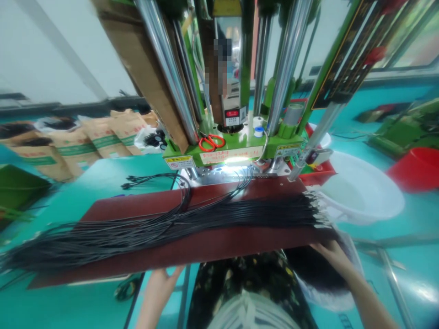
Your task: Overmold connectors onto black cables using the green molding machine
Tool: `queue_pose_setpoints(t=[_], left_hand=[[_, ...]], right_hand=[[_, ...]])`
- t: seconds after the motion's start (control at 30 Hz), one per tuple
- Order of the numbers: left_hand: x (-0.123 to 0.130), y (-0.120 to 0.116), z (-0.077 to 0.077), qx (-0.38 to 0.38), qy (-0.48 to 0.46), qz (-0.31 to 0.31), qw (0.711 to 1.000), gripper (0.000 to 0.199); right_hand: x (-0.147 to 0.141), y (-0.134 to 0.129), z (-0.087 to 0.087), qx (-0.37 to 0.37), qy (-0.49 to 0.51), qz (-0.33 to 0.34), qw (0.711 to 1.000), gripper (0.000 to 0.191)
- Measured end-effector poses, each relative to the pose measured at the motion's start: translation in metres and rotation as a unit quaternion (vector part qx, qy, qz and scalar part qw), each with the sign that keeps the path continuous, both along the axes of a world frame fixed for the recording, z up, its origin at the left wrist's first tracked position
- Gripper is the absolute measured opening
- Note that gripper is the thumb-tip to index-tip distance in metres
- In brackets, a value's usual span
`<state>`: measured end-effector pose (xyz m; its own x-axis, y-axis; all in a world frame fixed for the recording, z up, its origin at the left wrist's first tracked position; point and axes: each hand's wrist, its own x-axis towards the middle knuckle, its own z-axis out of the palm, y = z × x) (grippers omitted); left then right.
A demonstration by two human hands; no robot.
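Note:
A long bundle of black cables lies across a dark red board, with pale metallic ends at its right. Some thin cables curve up to the lit base of a green press. My left hand is at the board's near edge, left of centre, thumb apart, with its fingertips hidden under the board. Near the board's right end, my right hand touches the near edge, its fingers partly hidden beneath. Whether either hand grips the board is unclear.
Red-handled scissors lie on the press beside its metal columns. At the right are a white basin, a red tray and a red bucket. Paper sacks stand at the back left. A bag of dark material sits below the board.

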<state>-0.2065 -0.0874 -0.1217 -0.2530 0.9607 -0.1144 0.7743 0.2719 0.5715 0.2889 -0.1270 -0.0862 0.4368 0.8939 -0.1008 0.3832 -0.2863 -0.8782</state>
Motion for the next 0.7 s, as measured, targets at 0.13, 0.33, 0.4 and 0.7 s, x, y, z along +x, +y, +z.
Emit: queue_pose_setpoints(t=[0.13,0.33,0.4,0.7], left_hand=[[0.005,-0.015,0.053,-0.127,0.152,-0.112,0.974,0.051],[0.095,0.006,0.129,-0.004,-0.041,-0.395,0.918,0.032],[0.140,0.035,0.135,0.107,-0.044,-0.442,0.889,0.030],[0.264,0.124,0.125,0.130,0.190,-0.544,0.807,0.030]], right_hand=[[0.010,0.000,-0.005,-0.021,-0.023,-0.002,1.000,0.031],[0.014,0.004,-0.014,-0.005,-0.033,-0.016,0.999,0.025],[0.012,0.006,-0.015,0.011,-0.031,-0.023,0.999,0.024],[0.020,-0.008,-0.017,0.050,-0.027,0.026,0.998,0.044]])
